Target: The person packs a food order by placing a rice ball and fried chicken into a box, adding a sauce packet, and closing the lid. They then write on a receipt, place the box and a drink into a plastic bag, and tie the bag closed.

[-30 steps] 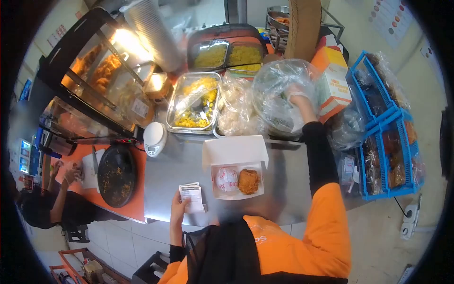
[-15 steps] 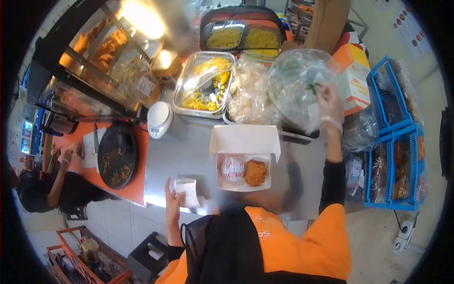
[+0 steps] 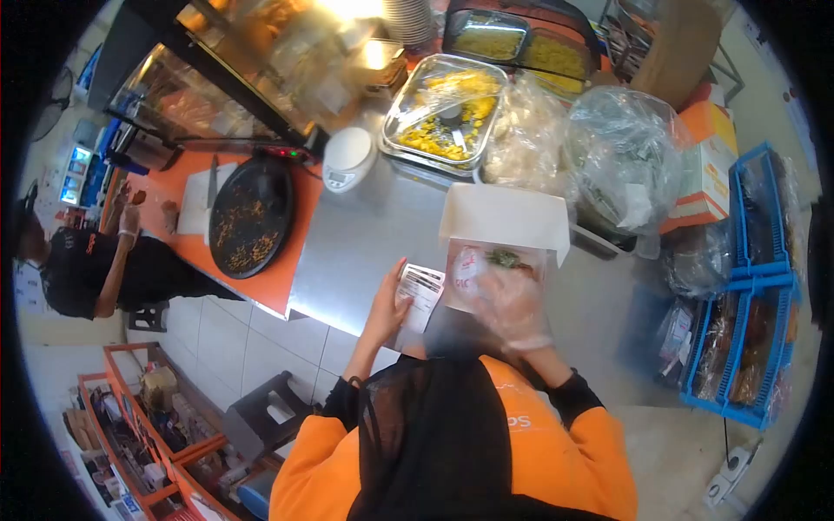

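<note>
Receipts [image 3: 422, 297], clamped in left hand [image 3: 387, 308], point lengthwise away, leaning rightward; right hand [image 3: 512, 308] blurred, grip unreadable.

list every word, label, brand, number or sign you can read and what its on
"IC", in red, on the wrapped bundle in the open box; the rest is blurred or covered
"S", on the orange shirt; the letters after it are unclear
Too small or blurred to read: print on the paper slips, kitchen scale, orange-and-white carton, lit screen and the co-worker's black shirt
</note>
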Action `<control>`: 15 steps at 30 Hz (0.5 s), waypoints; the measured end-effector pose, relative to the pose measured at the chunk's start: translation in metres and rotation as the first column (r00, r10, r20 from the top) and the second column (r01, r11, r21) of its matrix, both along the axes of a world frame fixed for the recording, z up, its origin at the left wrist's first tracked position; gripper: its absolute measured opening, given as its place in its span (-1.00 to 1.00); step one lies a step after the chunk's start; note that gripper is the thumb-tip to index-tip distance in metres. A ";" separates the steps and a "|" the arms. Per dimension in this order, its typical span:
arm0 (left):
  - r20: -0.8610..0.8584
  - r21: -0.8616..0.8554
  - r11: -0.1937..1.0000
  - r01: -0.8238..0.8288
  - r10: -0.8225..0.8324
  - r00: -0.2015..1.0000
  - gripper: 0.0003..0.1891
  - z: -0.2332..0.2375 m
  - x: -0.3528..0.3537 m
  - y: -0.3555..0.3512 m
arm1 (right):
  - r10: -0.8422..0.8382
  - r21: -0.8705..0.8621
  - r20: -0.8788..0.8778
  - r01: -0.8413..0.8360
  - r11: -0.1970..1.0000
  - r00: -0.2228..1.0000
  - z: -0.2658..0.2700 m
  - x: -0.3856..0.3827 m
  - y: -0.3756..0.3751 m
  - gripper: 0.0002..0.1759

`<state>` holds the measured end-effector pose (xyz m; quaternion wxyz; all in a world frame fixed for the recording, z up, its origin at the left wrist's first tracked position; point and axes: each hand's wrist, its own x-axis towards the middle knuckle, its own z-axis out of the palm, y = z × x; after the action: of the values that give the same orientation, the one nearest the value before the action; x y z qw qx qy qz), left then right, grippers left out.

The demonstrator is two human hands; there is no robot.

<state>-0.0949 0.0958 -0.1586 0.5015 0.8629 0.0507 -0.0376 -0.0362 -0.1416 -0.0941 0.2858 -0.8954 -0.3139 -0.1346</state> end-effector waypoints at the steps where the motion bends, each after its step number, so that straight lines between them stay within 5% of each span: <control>1: 0.035 0.062 0.998 -0.030 0.028 0.999 -0.18 0.001 -0.003 -0.002 | 0.031 -0.030 -0.034 -0.032 0.999 0.999 -0.011 -0.010 0.002 -0.84; 3: 0.051 0.109 0.992 -0.065 0.059 0.997 -0.12 0.000 -0.009 -0.001 | 0.082 -0.097 -0.105 -0.093 0.991 0.991 -0.039 -0.026 0.003 -0.83; 7: 0.015 0.029 0.998 -0.051 0.051 0.999 -0.06 -0.011 -0.008 -0.004 | -0.095 0.117 -0.091 0.105 0.988 0.991 -0.032 -0.021 0.012 -0.87; 11: 0.118 -0.011 1.000 -0.017 0.018 0.993 -0.03 -0.004 0.007 -0.035 | -0.052 0.066 -0.111 0.059 0.996 0.992 -0.042 -0.016 0.024 -0.87; 12: 0.119 -0.008 0.993 -0.120 0.120 0.986 -0.09 -0.001 0.007 -0.046 | -0.030 0.038 -0.128 0.035 0.999 0.991 -0.041 -0.017 0.027 -0.86; 15: 0.544 0.310 0.898 -0.313 0.103 0.832 -0.16 0.028 -0.004 -0.045 | -0.068 0.130 -0.088 0.079 0.988 0.994 -0.015 -0.016 0.037 -0.83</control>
<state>-0.0986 0.0503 -0.1309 0.3175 0.9115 0.0168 0.2611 -0.0517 -0.1048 -0.1091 0.3527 -0.8900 -0.2589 -0.1282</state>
